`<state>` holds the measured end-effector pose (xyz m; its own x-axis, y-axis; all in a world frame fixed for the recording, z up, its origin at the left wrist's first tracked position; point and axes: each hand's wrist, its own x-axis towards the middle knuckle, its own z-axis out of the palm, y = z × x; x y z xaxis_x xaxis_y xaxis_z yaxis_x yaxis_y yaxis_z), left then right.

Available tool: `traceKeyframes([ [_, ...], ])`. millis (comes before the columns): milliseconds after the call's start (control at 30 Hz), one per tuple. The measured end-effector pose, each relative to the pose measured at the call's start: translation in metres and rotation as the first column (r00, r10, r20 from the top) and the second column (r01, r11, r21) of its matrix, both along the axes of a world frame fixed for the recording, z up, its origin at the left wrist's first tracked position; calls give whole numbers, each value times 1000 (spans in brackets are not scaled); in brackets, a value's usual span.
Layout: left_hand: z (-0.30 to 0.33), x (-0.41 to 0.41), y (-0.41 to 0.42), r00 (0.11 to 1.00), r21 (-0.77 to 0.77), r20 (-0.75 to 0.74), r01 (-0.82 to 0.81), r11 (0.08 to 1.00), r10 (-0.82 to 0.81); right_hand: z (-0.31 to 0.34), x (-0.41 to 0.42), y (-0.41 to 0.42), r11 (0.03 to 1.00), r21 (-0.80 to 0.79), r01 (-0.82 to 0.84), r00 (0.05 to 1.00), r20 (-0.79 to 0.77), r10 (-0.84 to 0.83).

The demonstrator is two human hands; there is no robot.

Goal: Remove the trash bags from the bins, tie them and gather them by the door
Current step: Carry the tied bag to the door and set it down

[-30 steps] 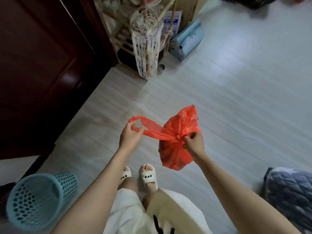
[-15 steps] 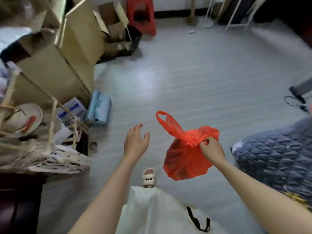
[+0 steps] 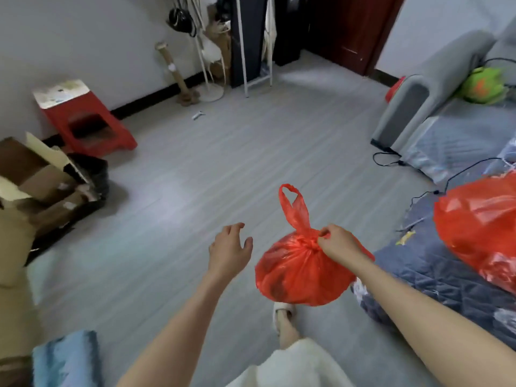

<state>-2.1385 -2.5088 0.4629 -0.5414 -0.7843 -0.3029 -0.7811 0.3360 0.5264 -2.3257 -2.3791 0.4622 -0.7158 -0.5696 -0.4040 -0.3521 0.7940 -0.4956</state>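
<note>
Bag (image 3: 301,270) hangs lower centre, your right hand (image 3: 339,243) fingers pinching its knot, left hand (image 3: 229,251) spread empty: keep that pinch snug, carry to door (image 3: 351,29) upper right.

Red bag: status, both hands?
Right hand grip pinches the red bag at its knot, bag off the floor. Left hand open, holding nothing. Second red bag on the quilt at right; floor ahead unobstructed.
</note>
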Motion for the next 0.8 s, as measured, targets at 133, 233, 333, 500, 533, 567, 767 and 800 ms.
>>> traceKeyframes([
  [133, 3, -115, -83, 999, -1, 29, 21, 1000, -21, -6, -109, -80, 985, 161, -62, 998, 36, 57],
  [233, 18, -193, -140, 998, -13, 35, 44, 999, -43, 5, -186, -132, 975, 222, -15, 988, 154, -20],
  [333, 29, -254, -190, 998, -54, 25, 63, 997, -61, 19, -251, -182, 977, 176, 117, 968, 200, -152],
  [500, 21, -372, -299, 991, -87, 54, 128, 988, -123, 20, -373, -280, 956, 44, 289, 932, 213, -292],
  [533, 18, -395, -320, 989, -97, 51, 146, 985, -142, 19, -395, -297, 952, 21, 306, 929, 214, -304],
  [567, 12, -429, -348, 985, -103, 51, 171, 980, -167, 15, -427, -321, 939, -7, 344, 918, 215, -334],
  [767, 9, -602, -480, 944, -123, 62, 330, 936, -325, 18, -573, -426, 859, -85, 504, 849, 231, -475],
  [800, 13, -627, -496, 939, -137, 52, 345, 929, -341, 23, -594, -440, 841, -99, 532, 834, 237, -499],
])
